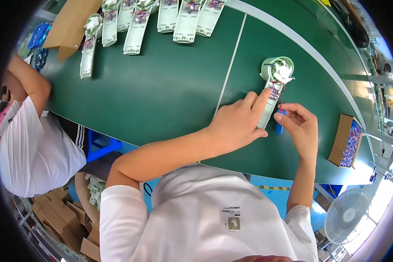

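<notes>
A pale green handheld fan housing (pixel 267 112) lies with its inside facing up, its white blades (pixel 282 71) in the round head at the far end. A small circuit board (pixel 274 92) and red and dark wires show in its handle. My left hand (pixel 233 124) grips the handle from the left, fingers over the board and thumb by the near end. Just right of the handle, my right hand (pixel 302 124) pinches a blue cylindrical battery (pixel 279 127) near its top, where a wire meets it. The fingertips partly hide the battery's upper end.
Several similar open fan housings (pixel 136 37) lie along the far left of the green table (pixel 170 87). A cardboard box of small parts (pixel 346 142) stands at the right edge. Another person's arm (pixel 30 81) is at the left. A standing fan (pixel 347 216) is at the lower right.
</notes>
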A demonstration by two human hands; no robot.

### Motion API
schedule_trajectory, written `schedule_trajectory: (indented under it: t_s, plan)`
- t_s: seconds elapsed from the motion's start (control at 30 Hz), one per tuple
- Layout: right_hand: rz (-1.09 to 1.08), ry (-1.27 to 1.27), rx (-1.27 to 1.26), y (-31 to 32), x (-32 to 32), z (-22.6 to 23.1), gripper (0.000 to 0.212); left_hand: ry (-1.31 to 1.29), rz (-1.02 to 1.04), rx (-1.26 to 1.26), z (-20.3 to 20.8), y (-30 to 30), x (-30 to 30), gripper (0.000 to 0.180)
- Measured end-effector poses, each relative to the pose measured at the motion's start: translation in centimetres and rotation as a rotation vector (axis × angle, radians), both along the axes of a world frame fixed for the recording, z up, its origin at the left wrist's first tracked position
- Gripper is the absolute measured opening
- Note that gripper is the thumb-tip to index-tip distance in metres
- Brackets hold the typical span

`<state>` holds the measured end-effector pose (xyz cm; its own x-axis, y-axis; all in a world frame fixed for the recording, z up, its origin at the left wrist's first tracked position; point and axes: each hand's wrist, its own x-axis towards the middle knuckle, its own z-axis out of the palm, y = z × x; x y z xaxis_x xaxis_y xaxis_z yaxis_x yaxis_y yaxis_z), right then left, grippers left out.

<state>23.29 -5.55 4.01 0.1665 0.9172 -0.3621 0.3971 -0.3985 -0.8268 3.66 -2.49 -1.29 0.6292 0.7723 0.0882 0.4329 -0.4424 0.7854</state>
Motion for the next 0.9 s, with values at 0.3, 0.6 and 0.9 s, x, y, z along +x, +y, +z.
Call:
schedule_trajectory:
  t_s: [0.3, 0.6, 0.9]
  plan:
    - [-0.213, 0.129, 0.188, -0.7, -2.2, -1.7, 0.024, -0.013, 0.012, 0.052, -0.3, -0.4, 0.2, 0.097]
    - [-0.279, 0.04, 0.313, -0.3, -3.9, -2.0, 0.024, -0.01, 0.022, 0.079, -0.1, -0.2, 0.3, 0.094]
    - [-0.226, -0.038, 0.171, -0.8, -3.5, -3.3, 0.041, 0.018, 0.009, 0.045, -0.1, -0.4, 0.4, 0.093]
